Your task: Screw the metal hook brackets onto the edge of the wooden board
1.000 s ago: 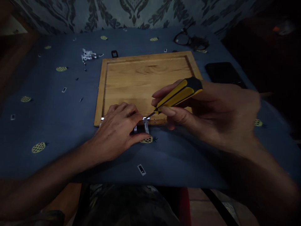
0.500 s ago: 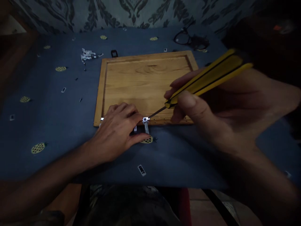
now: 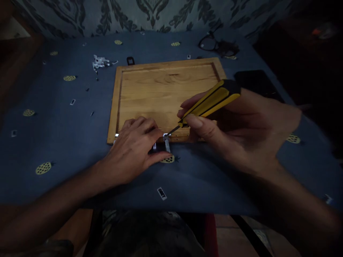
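Note:
My right hand [image 3: 227,125] is closed round a screwdriver [image 3: 211,101] with a yellow and black handle. The screwdriver slants down to the left, its tip at a metal hinge [image 3: 166,142] on the near edge of a framed wooden panel [image 3: 166,85]. My left hand [image 3: 136,142] lies over that same edge, thumb and fingers closed on the hinge. Most of the hinge is hidden behind the left fingers. Small dark holes show along the panel's edge to the right of the hinge.
Loose metal hinges [image 3: 100,62] lie beyond the panel's left corner, with several small screws [image 3: 92,113] nearby. A small black frame-shaped piece [image 3: 130,61], eyeglasses [image 3: 209,43] and a dark flat object [image 3: 255,82] rest on the patterned blue tablecloth [image 3: 66,135].
My right hand has moved left and nearer the hinge, bringing the screwdriver tip down onto it. The dark flat object at the right has come into view. My left hand has stayed put.

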Available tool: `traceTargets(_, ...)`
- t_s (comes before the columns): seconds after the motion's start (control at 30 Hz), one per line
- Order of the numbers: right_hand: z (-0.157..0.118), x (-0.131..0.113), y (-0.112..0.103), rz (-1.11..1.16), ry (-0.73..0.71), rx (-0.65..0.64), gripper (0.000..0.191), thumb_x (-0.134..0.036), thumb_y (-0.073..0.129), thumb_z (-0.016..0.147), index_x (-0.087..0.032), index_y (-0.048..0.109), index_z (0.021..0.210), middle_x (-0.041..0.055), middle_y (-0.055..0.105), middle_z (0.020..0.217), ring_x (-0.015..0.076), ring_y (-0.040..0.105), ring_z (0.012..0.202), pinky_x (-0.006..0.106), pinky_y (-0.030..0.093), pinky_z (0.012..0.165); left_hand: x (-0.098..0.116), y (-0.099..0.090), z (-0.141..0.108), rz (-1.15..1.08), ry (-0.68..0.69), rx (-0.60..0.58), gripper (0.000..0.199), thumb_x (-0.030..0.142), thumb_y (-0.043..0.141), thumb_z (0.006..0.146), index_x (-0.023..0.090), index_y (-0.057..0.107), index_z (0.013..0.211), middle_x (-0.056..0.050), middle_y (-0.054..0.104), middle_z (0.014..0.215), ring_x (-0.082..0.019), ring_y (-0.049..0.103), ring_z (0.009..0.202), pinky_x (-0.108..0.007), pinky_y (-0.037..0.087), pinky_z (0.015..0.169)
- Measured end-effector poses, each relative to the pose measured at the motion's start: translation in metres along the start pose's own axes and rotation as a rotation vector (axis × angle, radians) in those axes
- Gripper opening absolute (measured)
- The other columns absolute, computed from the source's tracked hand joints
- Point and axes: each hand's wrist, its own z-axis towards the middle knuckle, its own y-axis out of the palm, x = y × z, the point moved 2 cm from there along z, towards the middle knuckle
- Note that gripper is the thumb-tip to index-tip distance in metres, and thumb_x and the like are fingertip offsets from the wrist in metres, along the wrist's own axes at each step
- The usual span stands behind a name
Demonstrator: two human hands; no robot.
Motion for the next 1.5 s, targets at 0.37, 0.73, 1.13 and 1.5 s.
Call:
traceTargets(0.37, -0.0047, 0.0007, -0.0031, -0.058, 0.031, -0.041, 0.019, -0.042, 0.077, 0.091, -0.026, 0.07, 0.083, 0.0016, 0.076, 0.083, 0.0148, 0.064, 0.055, 0.03, 0.05, 0.047, 0.0001, 0.0015, -0.0002, -0.003, -0.009, -0.004, 0.037, 0.05, 0.079, 0.092, 0.017, 0.074, 0.109, -0.01, 0.072, 0.118, -0.029, 0.065, 0.11, -0.046, 0.05, 0.095)
traceTargets(0.73, -0.0048, -0.0005, -0.0003, -0.044, 0.106, 0.003, 0.018, -0.046, 0.077, 0.092, -0.028, 0.074, 0.092, 0.0012, 0.075, 0.087, 0.0146, 0.066, 0.057, 0.027, 0.054, 0.044, 0.0004, -0.0001, 0.0008, -0.016, 0.008, 0.014, 0.032, 0.046, 0.08, 0.092, 0.017, 0.074, 0.105, -0.007, 0.071, 0.104, -0.029, 0.066, 0.103, -0.044, 0.05, 0.088)
traceTargets(1.13, 0.0025, -0.0033, -0.0067, -0.218, -0.177, -0.174, 0.017, -0.04, 0.07, 0.098, -0.027, 0.072, 0.088, -0.001, 0.074, 0.076, 0.0157, 0.069, 0.058, 0.029, 0.057, 0.056, 0.0003, 0.0004, 0.0004, 0.009, 0.018, 0.017, 0.036, 0.049, 0.079, 0.092, 0.018, 0.074, 0.108, -0.007, 0.071, 0.104, -0.028, 0.065, 0.102, -0.043, 0.05, 0.088)
traceTargets(1.5, 0.0046, -0.0017, -0.0076, 0.059, 0.024, -0.19, 0.012, -0.038, 0.077, 0.093, -0.027, 0.078, 0.097, -0.0004, 0.081, 0.094, 0.0124, 0.071, 0.06, 0.022, 0.057, 0.046, -0.0005, 0.0018, -0.0004, 0.013, -0.001, 0.015, 0.037, 0.049, 0.082, 0.09, 0.018, 0.075, 0.109, -0.008, 0.071, 0.11, -0.028, 0.066, 0.106, -0.043, 0.051, 0.092)
